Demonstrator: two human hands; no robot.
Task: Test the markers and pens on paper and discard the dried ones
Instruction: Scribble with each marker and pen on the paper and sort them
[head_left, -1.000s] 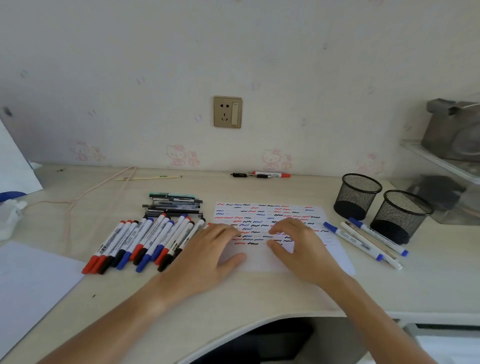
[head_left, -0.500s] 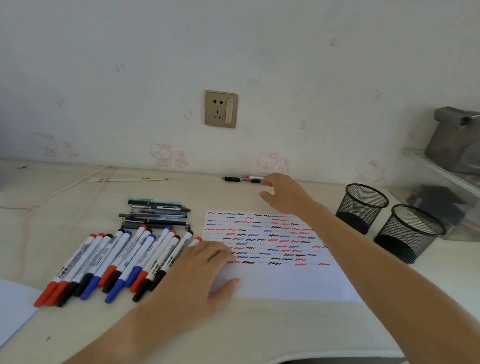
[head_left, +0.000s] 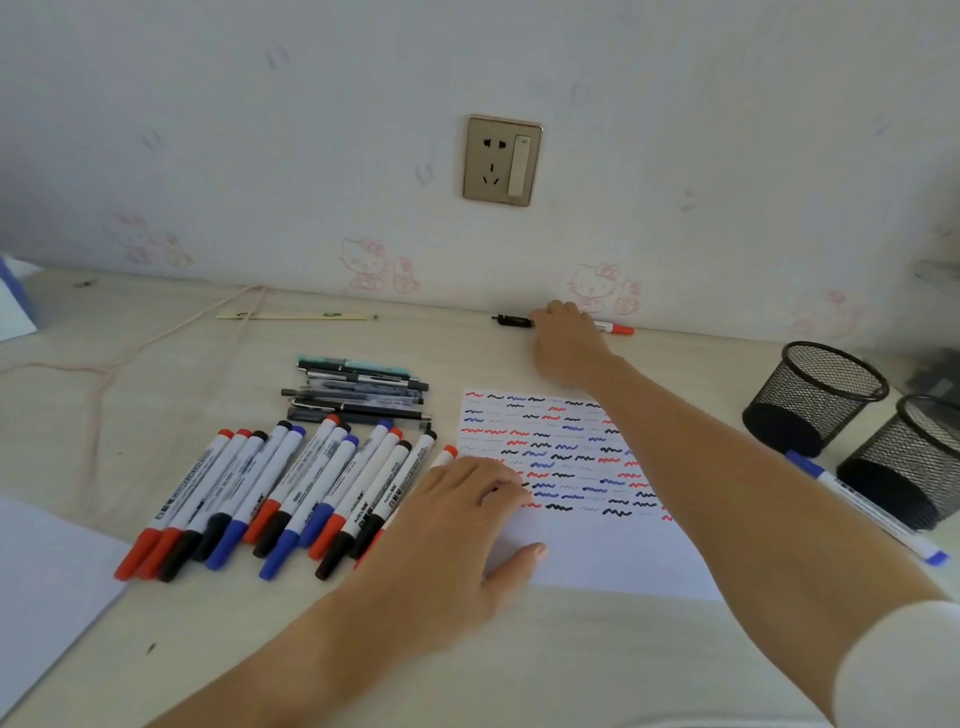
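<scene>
While two mesh cups (head_left: 815, 395) stand, right hand (head_left: 569, 340) touches pens (head_left: 613, 327).

Both forearms are bare. The left hand (head_left: 457, 525) and right hand (head_left: 569, 340) wear no gloves. A white sleeve (head_left: 904, 670), perhaps a short one, covers the right upper arm.

Left hand (head_left: 457, 525) flat, fingers spread; right hand (head_left: 569, 340) reaching forward.
</scene>
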